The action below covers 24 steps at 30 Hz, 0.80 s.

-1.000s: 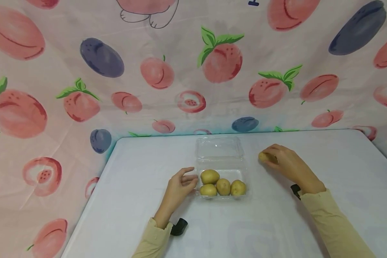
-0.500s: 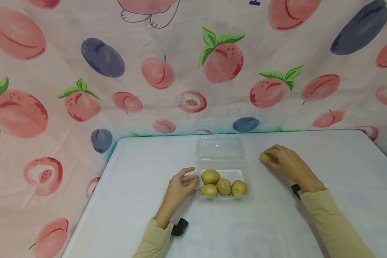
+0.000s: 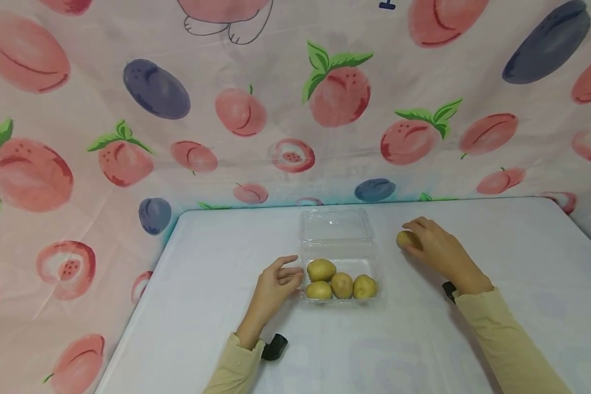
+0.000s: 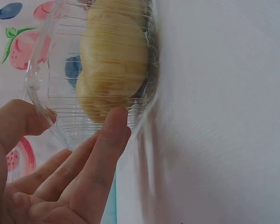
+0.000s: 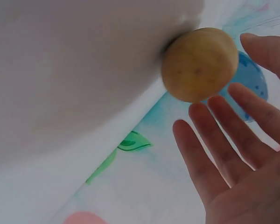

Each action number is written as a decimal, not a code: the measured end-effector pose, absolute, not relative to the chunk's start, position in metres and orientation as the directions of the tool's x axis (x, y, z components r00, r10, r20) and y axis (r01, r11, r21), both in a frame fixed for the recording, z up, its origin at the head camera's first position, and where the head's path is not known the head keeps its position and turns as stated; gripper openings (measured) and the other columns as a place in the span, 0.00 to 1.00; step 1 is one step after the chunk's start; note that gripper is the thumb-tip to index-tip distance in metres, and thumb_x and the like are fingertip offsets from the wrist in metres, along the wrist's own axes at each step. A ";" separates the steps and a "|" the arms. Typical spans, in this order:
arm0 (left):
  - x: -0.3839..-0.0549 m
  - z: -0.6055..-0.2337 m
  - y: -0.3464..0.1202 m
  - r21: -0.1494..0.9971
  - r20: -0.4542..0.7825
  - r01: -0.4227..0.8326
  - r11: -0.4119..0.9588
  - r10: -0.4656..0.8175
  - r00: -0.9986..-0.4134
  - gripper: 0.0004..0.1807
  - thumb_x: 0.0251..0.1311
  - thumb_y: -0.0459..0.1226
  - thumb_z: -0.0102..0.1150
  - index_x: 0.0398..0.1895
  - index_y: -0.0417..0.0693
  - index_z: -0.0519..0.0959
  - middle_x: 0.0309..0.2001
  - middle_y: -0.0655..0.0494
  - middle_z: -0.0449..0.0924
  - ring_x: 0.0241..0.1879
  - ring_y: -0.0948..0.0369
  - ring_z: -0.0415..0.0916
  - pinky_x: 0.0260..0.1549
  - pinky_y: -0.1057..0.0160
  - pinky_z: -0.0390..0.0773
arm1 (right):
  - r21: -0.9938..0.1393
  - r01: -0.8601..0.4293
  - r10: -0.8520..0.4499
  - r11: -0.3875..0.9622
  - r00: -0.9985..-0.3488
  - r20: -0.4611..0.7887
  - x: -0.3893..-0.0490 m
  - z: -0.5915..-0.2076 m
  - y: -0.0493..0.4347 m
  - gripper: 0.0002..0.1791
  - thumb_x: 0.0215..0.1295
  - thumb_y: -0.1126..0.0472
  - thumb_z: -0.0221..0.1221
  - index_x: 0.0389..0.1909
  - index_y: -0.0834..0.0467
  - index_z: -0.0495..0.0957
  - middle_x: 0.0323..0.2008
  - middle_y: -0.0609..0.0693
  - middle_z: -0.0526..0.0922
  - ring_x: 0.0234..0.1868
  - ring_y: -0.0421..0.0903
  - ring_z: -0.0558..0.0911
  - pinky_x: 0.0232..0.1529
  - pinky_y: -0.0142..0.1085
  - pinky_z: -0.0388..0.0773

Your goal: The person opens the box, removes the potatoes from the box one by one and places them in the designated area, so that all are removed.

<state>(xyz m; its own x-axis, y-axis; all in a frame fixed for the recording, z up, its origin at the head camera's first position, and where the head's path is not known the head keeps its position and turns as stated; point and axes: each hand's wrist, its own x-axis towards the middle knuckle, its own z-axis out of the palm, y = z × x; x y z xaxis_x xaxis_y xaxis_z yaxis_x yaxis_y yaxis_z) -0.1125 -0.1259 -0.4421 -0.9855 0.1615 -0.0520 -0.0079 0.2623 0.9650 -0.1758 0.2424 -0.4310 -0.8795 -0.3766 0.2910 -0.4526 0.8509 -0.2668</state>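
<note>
A clear plastic clamshell box (image 3: 378, 273) stands with its lid (image 3: 335, 224) laid back, several potatoes (image 3: 342, 285) inside its tray. My left hand (image 3: 273, 287) is at the box's left side. In the left wrist view, its fingertips (image 4: 115, 121) touch the ridged wall and the thumb lies by the rim, fingers mostly extended. To the right of the box, my right hand (image 3: 440, 249) is beside a single potato (image 5: 199, 65) that sits on the table. The right wrist view shows its fingers spread and extended, the thumb apart from the potato.
The box and potato rest on a white-covered table (image 3: 374, 350). Behind and to the left hangs a fruit-printed cloth (image 3: 276, 65), meeting the table's back edge. A dark wrist camera (image 3: 274, 347) is strapped below the left hand, another (image 3: 450, 291) at the right wrist.
My right hand's fingers have spread and lifted slightly off the single potato, showing more of it. The left hand and the box have stayed in place.
</note>
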 end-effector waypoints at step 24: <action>-0.111 -0.443 -0.124 0.967 -0.046 -0.006 0.254 0.154 -0.987 0.25 0.65 0.33 0.61 0.65 0.38 0.71 0.51 0.38 0.84 0.49 0.47 0.84 0.37 0.65 0.87 | -0.209 -0.571 -0.466 0.794 -0.791 0.396 -0.162 -0.418 0.212 0.24 0.56 0.63 0.71 0.52 0.68 0.77 0.50 0.61 0.78 0.50 0.56 0.79 0.46 0.51 0.84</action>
<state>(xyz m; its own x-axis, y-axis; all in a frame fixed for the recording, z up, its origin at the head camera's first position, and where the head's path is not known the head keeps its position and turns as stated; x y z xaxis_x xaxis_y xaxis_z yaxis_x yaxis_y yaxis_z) -0.1106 -0.1244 -0.4429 -0.9870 0.1542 -0.0464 -0.0057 0.2542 0.9671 -0.1619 0.2115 -0.4181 -0.7915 -0.4657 0.3958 -0.5715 0.7935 -0.2091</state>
